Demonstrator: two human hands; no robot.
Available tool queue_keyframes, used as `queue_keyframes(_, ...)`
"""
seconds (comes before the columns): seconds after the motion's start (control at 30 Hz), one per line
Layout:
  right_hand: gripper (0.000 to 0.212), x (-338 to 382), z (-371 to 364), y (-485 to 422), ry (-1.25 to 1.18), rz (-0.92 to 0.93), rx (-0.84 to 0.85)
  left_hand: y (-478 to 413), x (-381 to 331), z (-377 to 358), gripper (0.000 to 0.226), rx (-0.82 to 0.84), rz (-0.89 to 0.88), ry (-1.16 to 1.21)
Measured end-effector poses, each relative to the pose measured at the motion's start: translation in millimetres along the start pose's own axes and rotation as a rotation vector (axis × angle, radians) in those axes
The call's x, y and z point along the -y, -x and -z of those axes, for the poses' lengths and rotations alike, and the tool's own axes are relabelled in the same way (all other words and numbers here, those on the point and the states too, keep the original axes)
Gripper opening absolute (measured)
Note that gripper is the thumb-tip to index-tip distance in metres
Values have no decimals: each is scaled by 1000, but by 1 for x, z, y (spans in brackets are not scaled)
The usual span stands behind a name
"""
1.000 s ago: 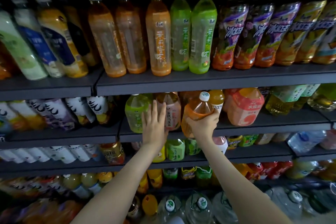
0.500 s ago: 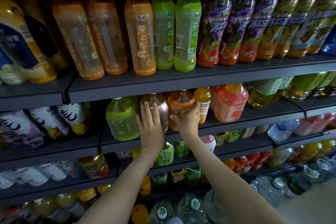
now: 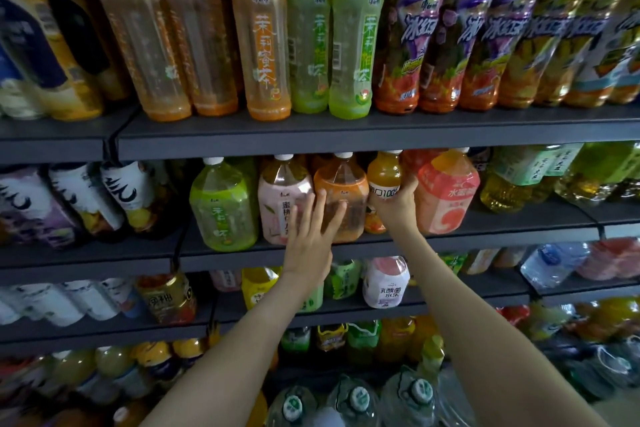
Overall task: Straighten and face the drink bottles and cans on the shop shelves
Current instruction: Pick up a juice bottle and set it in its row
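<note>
Dark grey shop shelves (image 3: 346, 135) packed with drinks fill my view. At the second shelf down, my left hand (image 3: 310, 246) is flat with its fingers straight, the fingertips against the fronts of the pink bottle (image 3: 280, 191) and the orange bottle (image 3: 341, 180) beside it. My right hand (image 3: 398, 208) curls round the small juice bottle (image 3: 383, 173), which stands upright between the orange bottle and a red-labelled bottle (image 3: 446, 198). A green bottle (image 3: 221, 204) stands left of the pink one. Tall tea bottles (image 3: 263, 38) line the shelf above.
</note>
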State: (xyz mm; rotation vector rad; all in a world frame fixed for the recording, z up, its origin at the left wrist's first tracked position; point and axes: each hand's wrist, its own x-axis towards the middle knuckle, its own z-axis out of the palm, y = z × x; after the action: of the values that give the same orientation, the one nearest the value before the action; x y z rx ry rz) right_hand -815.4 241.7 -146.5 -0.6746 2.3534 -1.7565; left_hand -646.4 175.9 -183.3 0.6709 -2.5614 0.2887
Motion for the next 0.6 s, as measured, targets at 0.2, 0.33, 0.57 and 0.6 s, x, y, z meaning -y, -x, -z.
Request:
queue_keyframes(0.2,65,-4,19,7,107,59,28,5,-4,11,95,39,31,57)
queue_keyframes(0.33,60,5,53,49,70,50,106,6,-13,46,85,195,65,325)
queue_keyframes(0.57,49,99,91,105,16,56,321,-15,-26,147,78,410,243,982)
queue_keyframes(0.6,50,119,90,106,12,86,338,-21,-22,162,71,355,264,1047)
